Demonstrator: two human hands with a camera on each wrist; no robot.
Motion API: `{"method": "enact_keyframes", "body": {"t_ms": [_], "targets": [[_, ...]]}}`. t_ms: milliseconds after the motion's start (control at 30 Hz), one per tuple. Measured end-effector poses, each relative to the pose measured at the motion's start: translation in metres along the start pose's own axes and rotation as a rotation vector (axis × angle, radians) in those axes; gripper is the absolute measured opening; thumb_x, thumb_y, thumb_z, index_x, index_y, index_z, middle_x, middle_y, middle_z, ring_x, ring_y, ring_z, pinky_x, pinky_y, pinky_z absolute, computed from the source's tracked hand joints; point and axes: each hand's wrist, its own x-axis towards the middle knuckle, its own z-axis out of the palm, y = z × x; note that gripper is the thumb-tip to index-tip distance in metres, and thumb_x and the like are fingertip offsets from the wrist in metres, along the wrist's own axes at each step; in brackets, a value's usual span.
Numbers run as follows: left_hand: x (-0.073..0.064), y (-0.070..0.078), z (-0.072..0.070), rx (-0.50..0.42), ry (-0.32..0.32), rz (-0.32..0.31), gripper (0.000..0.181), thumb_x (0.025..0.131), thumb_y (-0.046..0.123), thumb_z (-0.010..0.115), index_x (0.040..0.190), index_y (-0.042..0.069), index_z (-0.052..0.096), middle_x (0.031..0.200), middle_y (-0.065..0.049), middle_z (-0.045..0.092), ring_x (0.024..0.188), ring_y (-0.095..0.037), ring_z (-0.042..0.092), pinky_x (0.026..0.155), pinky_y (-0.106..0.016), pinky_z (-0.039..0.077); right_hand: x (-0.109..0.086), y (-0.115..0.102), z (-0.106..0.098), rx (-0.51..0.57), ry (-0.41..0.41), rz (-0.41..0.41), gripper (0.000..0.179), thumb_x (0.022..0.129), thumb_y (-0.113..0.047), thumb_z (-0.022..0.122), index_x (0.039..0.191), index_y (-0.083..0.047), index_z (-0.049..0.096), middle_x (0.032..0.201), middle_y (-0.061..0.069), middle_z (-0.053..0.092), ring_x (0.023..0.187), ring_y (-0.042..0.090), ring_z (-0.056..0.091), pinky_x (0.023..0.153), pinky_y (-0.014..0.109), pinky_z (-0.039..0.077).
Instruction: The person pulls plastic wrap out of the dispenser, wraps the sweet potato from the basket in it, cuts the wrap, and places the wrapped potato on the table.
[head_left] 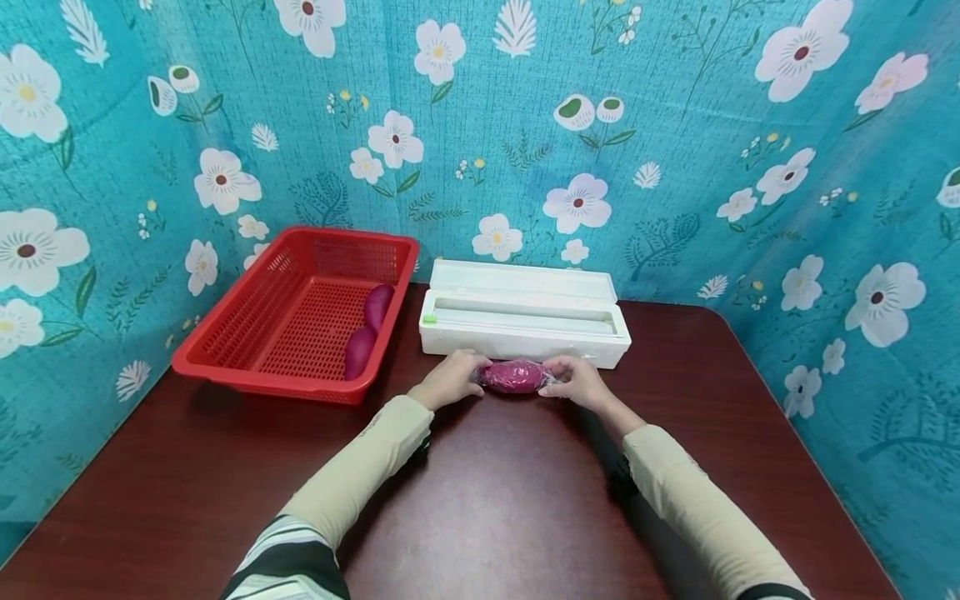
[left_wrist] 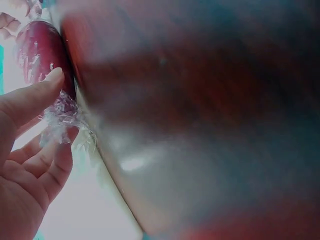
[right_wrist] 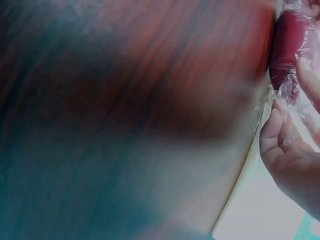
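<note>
A purple sweet potato point(head_left: 513, 377) wrapped in clear plastic film is held lengthwise between both hands, close in front of the white box point(head_left: 525, 340). My left hand point(head_left: 453, 381) grips its left end. In the left wrist view the left thumb point(left_wrist: 50, 82) lies along the skin, with the bunched film point(left_wrist: 62, 117) between thumb and curled fingers. The other end is pinched by my right hand point(head_left: 581, 383); in the right wrist view crumpled film point(right_wrist: 287, 92) gathers at those fingertips. The wrapped middle shows bare of fingers and shiny.
To the left stands a red plastic basket point(head_left: 273, 379) with two purple sweet potatoes point(head_left: 360, 352) along its right side. The white box has its lid point(head_left: 525, 283) raised at the back, with a roll point(head_left: 525, 321) inside. A flowered curtain point(head_left: 480, 125) hangs behind the dark wooden table point(head_left: 480, 500).
</note>
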Motion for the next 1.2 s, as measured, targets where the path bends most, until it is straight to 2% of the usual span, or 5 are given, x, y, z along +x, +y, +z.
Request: {"method": "enact_keyframes", "body": {"t_ms": [367, 533, 733, 933, 1200], "targets": [[0.0023, 0.0033, 0.0039, 0.055, -0.022, 0.023, 0.032, 0.065, 0.022, 0.078, 0.090, 0.006, 0.067, 0.075, 0.001, 0.059, 0.068, -0.012, 0.050, 0.064, -0.027, 0.043, -0.0022, -0.0008, -0.0017, 0.006, -0.057, 0.007, 0.023, 0.075, -0.002, 0.069, 0.092, 0.011, 0.063, 0.062, 0.006, 0.057, 0.050, 0.012, 0.048, 0.045, 0.024, 0.042], [0.0019, 0.0049, 0.0038, 0.052, -0.016, 0.033, 0.023, 0.070, 0.023, 0.074, 0.085, 0.007, 0.068, 0.075, 0.001, 0.059, 0.070, -0.013, 0.052, 0.065, -0.029, 0.044, -0.0039, -0.0013, -0.0040, -0.003, -0.098, 0.018, 0.016, 0.079, -0.004, 0.066, 0.086, 0.010, 0.064, 0.059, 0.003, 0.055, 0.048, 0.011, 0.047, 0.044, 0.023, 0.041], [-0.0001, 0.0057, 0.0035, -0.043, -0.037, -0.026, 0.030, 0.077, 0.021, 0.068, 0.099, 0.002, 0.061, 0.087, -0.005, 0.064, 0.079, -0.015, 0.059, 0.070, -0.029, 0.046, -0.0082, -0.0038, -0.0083, -0.045, -0.126, 0.027, 0.014, 0.082, -0.006, 0.063, 0.078, 0.008, 0.065, 0.059, 0.004, 0.057, 0.048, 0.008, 0.045, 0.044, 0.023, 0.040], [-0.0004, 0.0050, 0.0047, -0.059, -0.026, 0.001, 0.026, 0.082, 0.016, 0.064, 0.104, 0.002, 0.059, 0.094, -0.008, 0.064, 0.085, -0.018, 0.060, 0.076, -0.030, 0.046, -0.0074, -0.0038, -0.0063, -0.027, -0.053, 0.053, 0.021, 0.082, -0.008, 0.064, 0.093, 0.010, 0.065, 0.071, 0.011, 0.062, 0.053, 0.008, 0.050, 0.047, 0.023, 0.043], [0.0029, 0.0033, 0.0055, -0.033, -0.044, 0.053, 0.007, 0.086, 0.012, 0.058, 0.085, 0.006, 0.062, 0.067, 0.002, 0.054, 0.065, -0.012, 0.051, 0.064, -0.027, 0.043, -0.0059, -0.0069, -0.0029, -0.050, -0.095, -0.061, 0.029, 0.084, -0.011, 0.062, 0.105, 0.009, 0.061, 0.075, 0.011, 0.062, 0.058, 0.012, 0.052, 0.051, 0.026, 0.045]]}}
